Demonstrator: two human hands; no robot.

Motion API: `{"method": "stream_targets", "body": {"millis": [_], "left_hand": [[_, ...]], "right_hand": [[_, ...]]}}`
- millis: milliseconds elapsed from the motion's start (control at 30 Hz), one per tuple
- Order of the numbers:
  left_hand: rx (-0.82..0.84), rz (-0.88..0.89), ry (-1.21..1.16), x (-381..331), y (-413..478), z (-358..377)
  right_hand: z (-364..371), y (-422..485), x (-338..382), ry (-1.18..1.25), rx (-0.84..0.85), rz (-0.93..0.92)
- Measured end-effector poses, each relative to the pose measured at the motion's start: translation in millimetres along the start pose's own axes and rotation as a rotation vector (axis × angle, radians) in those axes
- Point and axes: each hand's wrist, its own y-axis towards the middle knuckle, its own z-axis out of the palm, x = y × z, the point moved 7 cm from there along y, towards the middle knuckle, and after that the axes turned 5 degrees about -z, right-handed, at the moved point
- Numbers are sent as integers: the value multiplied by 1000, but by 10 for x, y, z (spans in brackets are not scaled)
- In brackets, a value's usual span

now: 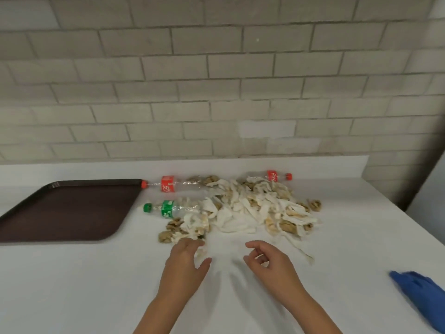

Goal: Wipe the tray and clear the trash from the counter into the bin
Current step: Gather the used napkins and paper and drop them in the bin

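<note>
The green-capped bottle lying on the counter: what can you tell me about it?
The green-capped bottle is clear plastic with a green label and looks empty. It lies on its side on the white counter, cap pointing left toward the brown tray but apart from it. Its base end is tucked under crumpled white paper scraps. Neither hand touches it.

Both bare forearms reach forward, left hand (184, 259) flat and spread, right hand (265, 261) loosely curled.
</note>
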Motion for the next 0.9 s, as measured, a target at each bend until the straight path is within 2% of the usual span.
{"method": "stream_targets", "body": {"millis": [133,267,367,500,600,667,767,833,900], "left_hand": [[-35,-107,4,508,499,-34],[119,-82,146,713,772,224],[129,1,153,784,786,349],[167,44,-159,838,702,301],[170,39,-153,912,648,155],[71,92,-35,936,669,14],[-57,200,133,897,751,5],[-5,261,160,855,794,164],[39,308,151,846,789,325]], "right_hand": [[420,326,154,-158,-8,-52],[657,533,201,-250,1,-93],[808,671,334,-355,37,-237],[1168,913,386,-468,273,-380],[1401,1033,225,-597,442,-414],[1464,1038,156,-603,410,-472],[1439,974,133,-658,222,-624],[1396,923,53,-640,157,-657],[1276,880,21,-473,153,-564]]}}
